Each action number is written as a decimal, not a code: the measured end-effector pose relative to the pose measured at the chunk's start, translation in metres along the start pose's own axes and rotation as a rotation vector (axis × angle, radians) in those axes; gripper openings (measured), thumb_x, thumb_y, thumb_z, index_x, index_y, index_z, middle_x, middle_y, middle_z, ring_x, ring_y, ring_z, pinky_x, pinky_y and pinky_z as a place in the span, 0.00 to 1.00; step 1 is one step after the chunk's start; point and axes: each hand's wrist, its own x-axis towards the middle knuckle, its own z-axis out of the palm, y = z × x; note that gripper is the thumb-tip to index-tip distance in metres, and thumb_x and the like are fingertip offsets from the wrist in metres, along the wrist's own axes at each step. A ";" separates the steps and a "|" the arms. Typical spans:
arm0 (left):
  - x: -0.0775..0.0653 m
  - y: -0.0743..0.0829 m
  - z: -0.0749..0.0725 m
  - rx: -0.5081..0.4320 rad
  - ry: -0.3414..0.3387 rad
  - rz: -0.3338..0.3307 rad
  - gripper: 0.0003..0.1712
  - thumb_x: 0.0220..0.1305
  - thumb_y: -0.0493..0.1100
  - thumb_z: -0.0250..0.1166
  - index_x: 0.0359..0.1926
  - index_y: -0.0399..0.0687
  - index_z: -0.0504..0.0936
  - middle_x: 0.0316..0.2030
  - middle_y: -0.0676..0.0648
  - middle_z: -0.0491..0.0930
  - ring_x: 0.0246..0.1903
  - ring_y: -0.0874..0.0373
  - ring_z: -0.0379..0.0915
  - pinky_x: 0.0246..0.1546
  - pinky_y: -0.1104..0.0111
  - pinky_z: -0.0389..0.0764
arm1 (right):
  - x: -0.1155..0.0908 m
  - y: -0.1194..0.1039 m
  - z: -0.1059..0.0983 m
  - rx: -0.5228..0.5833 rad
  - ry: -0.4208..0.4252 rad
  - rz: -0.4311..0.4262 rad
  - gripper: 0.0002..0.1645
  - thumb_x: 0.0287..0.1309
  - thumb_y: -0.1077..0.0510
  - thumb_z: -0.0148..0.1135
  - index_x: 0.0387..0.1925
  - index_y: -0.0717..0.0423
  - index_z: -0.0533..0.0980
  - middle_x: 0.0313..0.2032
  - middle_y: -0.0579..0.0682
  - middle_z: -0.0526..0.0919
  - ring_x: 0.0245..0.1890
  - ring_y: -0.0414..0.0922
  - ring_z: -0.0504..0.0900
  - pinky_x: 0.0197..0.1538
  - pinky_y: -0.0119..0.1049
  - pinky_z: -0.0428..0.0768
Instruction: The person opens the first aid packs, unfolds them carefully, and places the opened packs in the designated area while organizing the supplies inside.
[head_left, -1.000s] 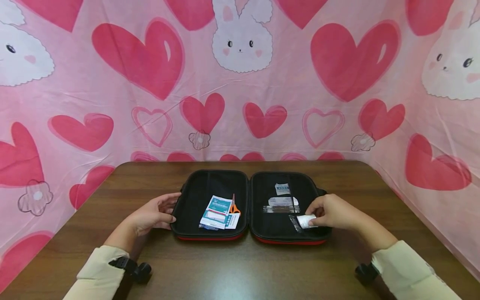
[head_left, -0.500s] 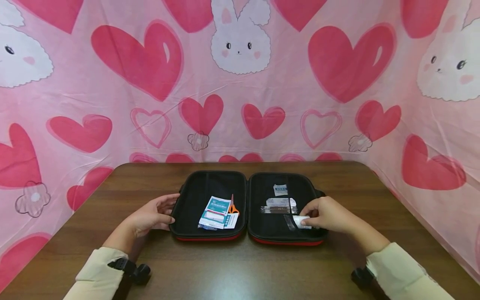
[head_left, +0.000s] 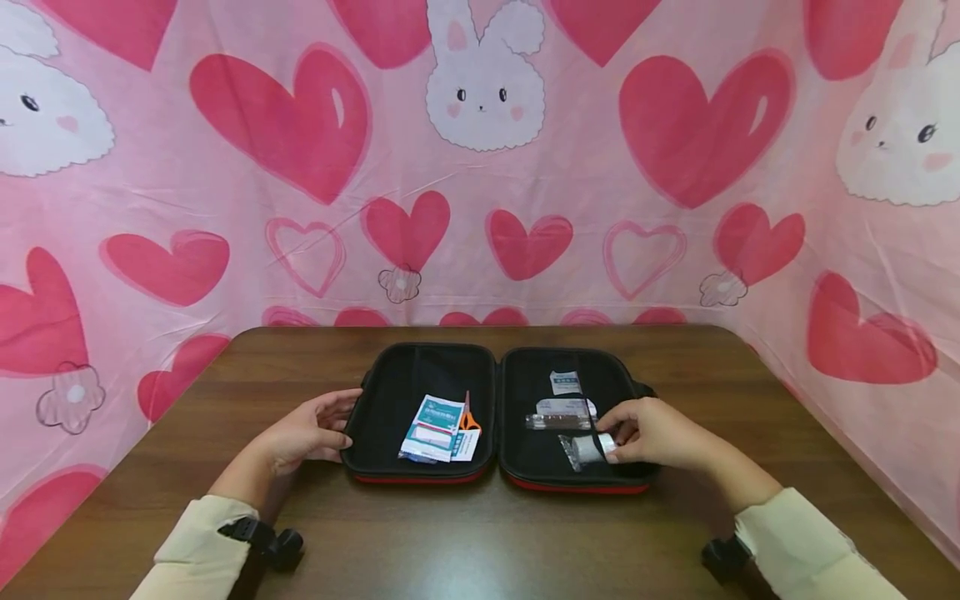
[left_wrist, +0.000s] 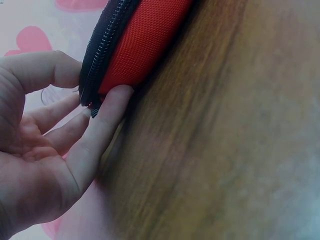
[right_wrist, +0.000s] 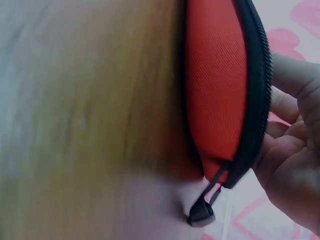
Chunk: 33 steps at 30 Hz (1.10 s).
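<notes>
A red zip case with a black lining lies open on the table, its left half and right half side by side. My right hand pinches the right end of a white bandage roll in a clear wrapper. The roll lies in the right half, with a black elastic strap crossing it. My left hand rests against the left half's outer edge, thumb and fingertips touching the side. In the left wrist view they meet the zip and red fabric. The right wrist view hides the roll behind the case wall.
Teal-and-white packets and orange-handled scissors lie in the left half. The right half also bears a small packet, a white oval pack and a brown strip pack. The wooden table meets a pink curtain.
The bandage roll has moved left and now lies beneath the strap. My right fingers have shifted to its right end. The left hand keeps its place on the case.
</notes>
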 end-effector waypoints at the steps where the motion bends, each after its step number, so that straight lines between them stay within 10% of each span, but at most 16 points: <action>1: 0.000 0.000 0.000 -0.001 0.002 -0.001 0.48 0.56 0.27 0.65 0.74 0.37 0.50 0.68 0.27 0.56 0.50 0.49 0.72 0.43 0.55 0.83 | -0.002 0.000 -0.002 0.019 -0.009 0.024 0.21 0.45 0.56 0.78 0.43 0.58 0.83 0.37 0.46 0.82 0.32 0.39 0.80 0.35 0.30 0.82; 25: -0.001 -0.001 0.000 0.013 0.006 -0.009 0.49 0.56 0.28 0.66 0.74 0.37 0.51 0.68 0.27 0.56 0.52 0.48 0.71 0.43 0.55 0.83 | 0.006 -0.013 0.011 0.159 0.035 0.212 0.18 0.41 0.67 0.74 0.39 0.62 0.84 0.28 0.48 0.83 0.29 0.43 0.79 0.31 0.36 0.79; 33: 0.001 0.001 0.000 0.012 0.005 -0.018 0.49 0.56 0.28 0.66 0.75 0.38 0.51 0.69 0.28 0.55 0.53 0.46 0.70 0.44 0.54 0.83 | 0.008 -0.010 0.016 0.415 0.033 0.197 0.20 0.42 0.72 0.71 0.42 0.74 0.78 0.36 0.57 0.84 0.34 0.46 0.84 0.36 0.34 0.83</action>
